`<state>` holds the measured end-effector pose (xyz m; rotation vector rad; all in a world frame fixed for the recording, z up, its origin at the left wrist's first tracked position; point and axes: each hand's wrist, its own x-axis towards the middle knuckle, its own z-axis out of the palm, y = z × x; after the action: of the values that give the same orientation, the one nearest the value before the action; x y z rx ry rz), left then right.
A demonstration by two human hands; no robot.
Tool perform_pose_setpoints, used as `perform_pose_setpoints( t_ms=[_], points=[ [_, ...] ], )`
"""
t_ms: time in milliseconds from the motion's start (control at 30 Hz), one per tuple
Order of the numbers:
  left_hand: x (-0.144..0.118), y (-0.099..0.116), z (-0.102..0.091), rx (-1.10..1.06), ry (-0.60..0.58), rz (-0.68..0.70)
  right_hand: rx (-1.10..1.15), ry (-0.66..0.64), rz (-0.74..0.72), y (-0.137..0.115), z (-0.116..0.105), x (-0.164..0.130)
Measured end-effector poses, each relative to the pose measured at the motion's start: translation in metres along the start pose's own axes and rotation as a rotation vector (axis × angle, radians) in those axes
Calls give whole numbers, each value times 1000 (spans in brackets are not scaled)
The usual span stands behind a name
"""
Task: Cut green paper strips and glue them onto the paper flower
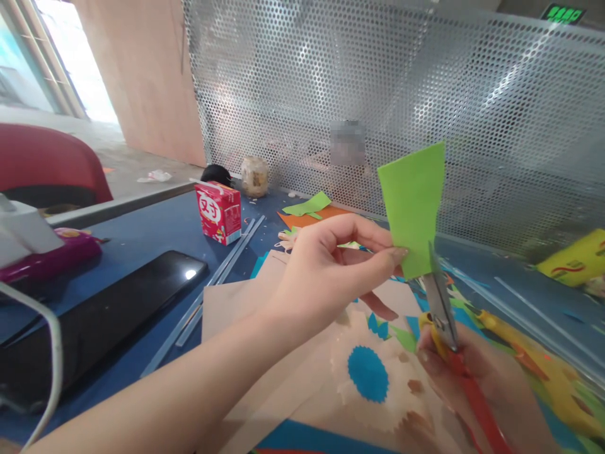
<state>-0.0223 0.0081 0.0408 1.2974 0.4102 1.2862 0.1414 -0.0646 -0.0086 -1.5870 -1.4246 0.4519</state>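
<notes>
Both hands busy: your right hand (466, 372), near right, is closed round the scissors (449, 328), blades pointing up into the green paper (414, 208). Your left hand (331, 265) fingers pinch its lower left edge, above the desk (142, 233).

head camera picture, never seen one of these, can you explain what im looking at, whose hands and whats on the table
The single picture comes from a camera worn on a person's head, looking down at their own bare hands. The left hand pinches a bright green paper piece. The right hand works red-handled scissors, whose blades meet the paper's lower edge. On the blue table lie coloured paper cut-outs, a red drink carton, a black phone and a small jar. Behind stands a perforated metal screen.
</notes>
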Motion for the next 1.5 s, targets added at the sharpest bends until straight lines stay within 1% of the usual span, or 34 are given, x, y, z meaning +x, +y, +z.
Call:
perform_pose_setpoints(
  t_ms=[167, 367, 533, 733, 900, 1033, 1233, 1500],
  points=[
    [1, 1, 0, 10, -6, -16, -32, -6, -4, 2, -4, 2],
    [0, 1, 0, 13, 1, -25, 101, -27, 109, 2, -3, 0],
    [0, 0, 0, 6, 11, -34, 88, -29, 80, -1, -2, 0],
    [2, 1, 0, 1, 16, -67, 2, -18, 30, -4, -1, 1],
    [2, 1, 1, -13, 19, -96, 37, -85, 73, -3, -3, -1],
    [2, 1, 0, -18, 8, -95, 59, -81, 99, -2, -3, -1],
    [3, 0, 0, -23, 15, -100, 30, -116, 147, -3, -3, -2],
    [3, -1, -1, -45, 7, -103, 37, -99, 118, -6, -4, 2]
  ],
)
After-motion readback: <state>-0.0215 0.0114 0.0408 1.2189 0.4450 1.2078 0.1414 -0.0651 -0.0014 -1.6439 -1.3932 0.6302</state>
